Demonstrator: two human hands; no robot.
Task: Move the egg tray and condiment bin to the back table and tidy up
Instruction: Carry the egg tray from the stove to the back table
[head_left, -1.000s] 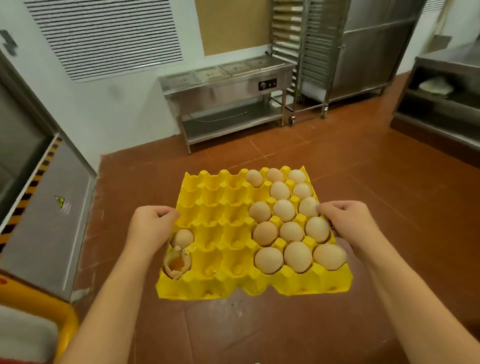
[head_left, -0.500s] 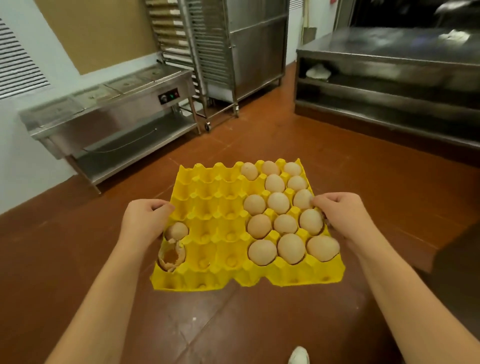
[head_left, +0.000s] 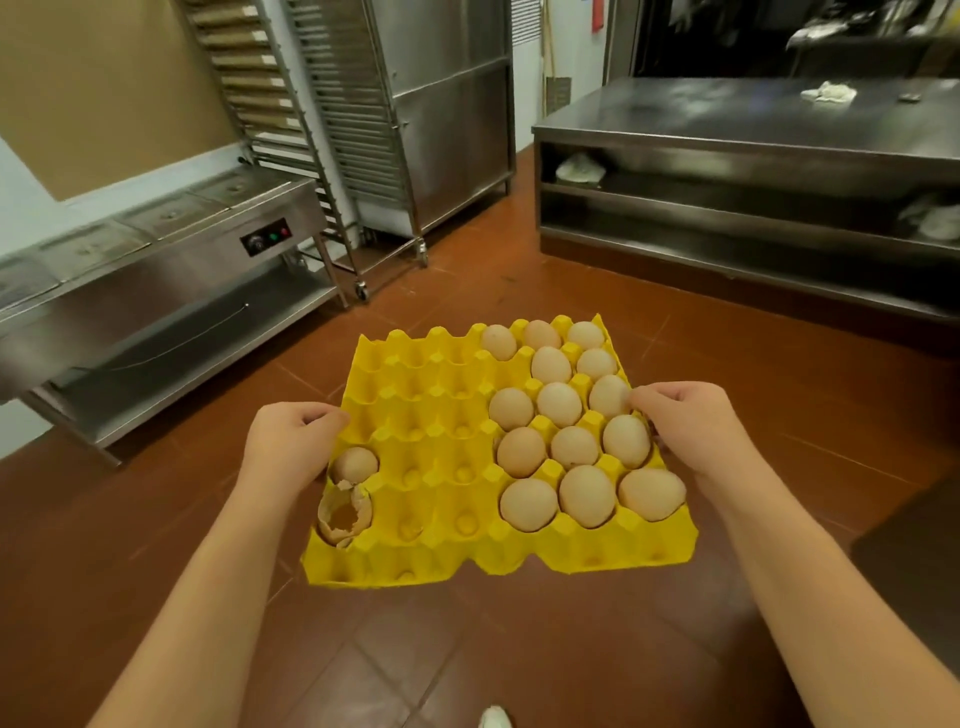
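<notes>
Above the red-brown tiled floor (head_left: 519, 649), a yellow moulded egg tray (head_left: 441, 415) is carried level: left hand (head_left: 291, 447) curled round its left edge, right hand (head_left: 691, 431) pinching its right edge; whole tan eggs (head_left: 571, 447) fill its right side, a cracked eggshell (head_left: 344, 514) sits near-left

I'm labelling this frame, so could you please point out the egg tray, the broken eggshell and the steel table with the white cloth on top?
egg tray (head_left: 426, 410): head view, bare empty cups.
broken eggshell (head_left: 344, 514): head view, cracked opening.
steel table (head_left: 727, 117): head view, bare top.
</notes>
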